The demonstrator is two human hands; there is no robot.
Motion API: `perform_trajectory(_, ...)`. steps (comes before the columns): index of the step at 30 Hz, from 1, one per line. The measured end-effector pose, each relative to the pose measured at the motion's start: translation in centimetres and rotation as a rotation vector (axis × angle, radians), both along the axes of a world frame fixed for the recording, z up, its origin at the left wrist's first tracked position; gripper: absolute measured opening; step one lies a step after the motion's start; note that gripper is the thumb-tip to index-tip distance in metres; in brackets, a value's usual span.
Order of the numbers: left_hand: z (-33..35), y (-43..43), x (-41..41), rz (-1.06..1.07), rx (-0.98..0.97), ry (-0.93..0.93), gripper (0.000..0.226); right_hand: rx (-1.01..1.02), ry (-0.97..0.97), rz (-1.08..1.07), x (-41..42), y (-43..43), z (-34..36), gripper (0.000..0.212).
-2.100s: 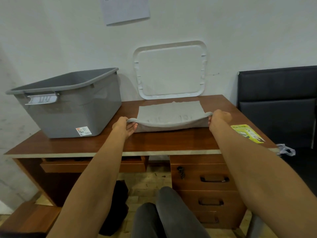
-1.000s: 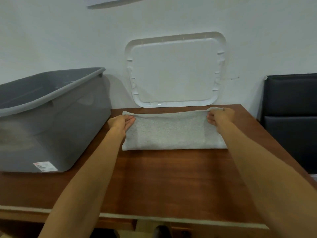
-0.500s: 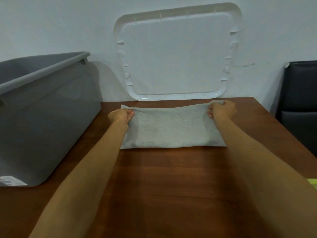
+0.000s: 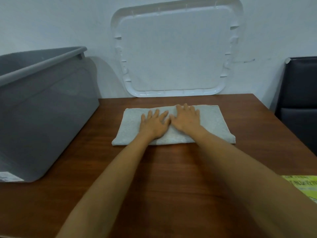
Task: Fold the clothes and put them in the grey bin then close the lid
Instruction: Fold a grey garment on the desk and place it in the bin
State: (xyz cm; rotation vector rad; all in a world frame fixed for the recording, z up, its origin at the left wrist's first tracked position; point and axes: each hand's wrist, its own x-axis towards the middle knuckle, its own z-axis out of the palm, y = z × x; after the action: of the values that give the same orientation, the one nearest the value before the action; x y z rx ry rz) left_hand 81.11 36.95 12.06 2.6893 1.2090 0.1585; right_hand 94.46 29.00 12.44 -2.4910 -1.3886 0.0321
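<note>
hands: my left hand [image 4: 154, 125] and right hand [image 4: 186, 119] are off the far corners, now pressing flat, fingers straight.
cloth: folded grey cloth [image 4: 214, 124] on table [image 4: 171, 177], right of grey bin [image 4: 42, 107].
means: fold set; binning next, lid [image 4: 173, 54] off.

Worktop [image 4: 171, 169]: smooth, polished reddish-brown wood grain showing pale reflections. It carries a folded grey cloth [image 4: 214, 124], which is matt, of fine nubby knit, with a stitched hem along its far edge. Grey bin [image 4: 48, 117]: smooth moulded plastic of dull satin finish, with a paper label [image 4: 8, 177] at its lower corner; white lid [image 4: 173, 52]: smooth, faintly glossy plastic with moulded ribs at the rim. Wall [image 4: 51, 23]: matt white paint, slightly scuffed; chair [image 4: 301, 86]: black leather-like upholstery of low sheen; yellow-green sheet [image 4: 303, 186]: printed, its material unclear.
</note>
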Motion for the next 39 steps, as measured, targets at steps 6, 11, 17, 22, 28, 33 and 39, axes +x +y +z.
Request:
perform_trajectory(6, -0.5, -1.7, -0.9, 0.109, -0.02, 0.127, 0.061, -0.184, -0.037, 0.012, -1.6, -1.9, -1.5, 0.065)
perform_trajectory(11, 0.0, -4.7, -3.0, 0.138, -0.013, 0.149, 0.062, -0.187, -0.053, 0.054, -3.1, -4.1, -1.4, 0.066)
perform_trajectory(17, 0.1, -9.4, -6.1, 0.162, -0.02, 0.152, 0.062, -0.204, -0.033, 0.065, -6.1, -8.4, -1.1, 0.065)
perform_trajectory(22, 0.2, -13.8, -8.6, 0.215, -0.04, 0.149, 0.062, -0.211, -0.058, 0.113, -8.1, -11.9, -1.1, 0.065)
perform_trajectory(28, 1.3, -19.0, -10.8, 0.392, -0.077, 0.261, 0.07, -0.305, -0.092, 0.285, -9.7, -14.3, 0.7, 0.062)
perform_trajectory(33, 3.9, -17.5, -12.1, 0.356, -0.187, 0.331, 0.07, -0.363, -0.188, 0.302, -14.2, -13.9, 3.4, 0.072)
perform_trajectory(39, 4.9, -14.0, -18.4, 0.303, -0.013, 0.095, 0.025, -0.215, -0.246, 0.444, -21.2, -14.0, 5.0, 0.049)
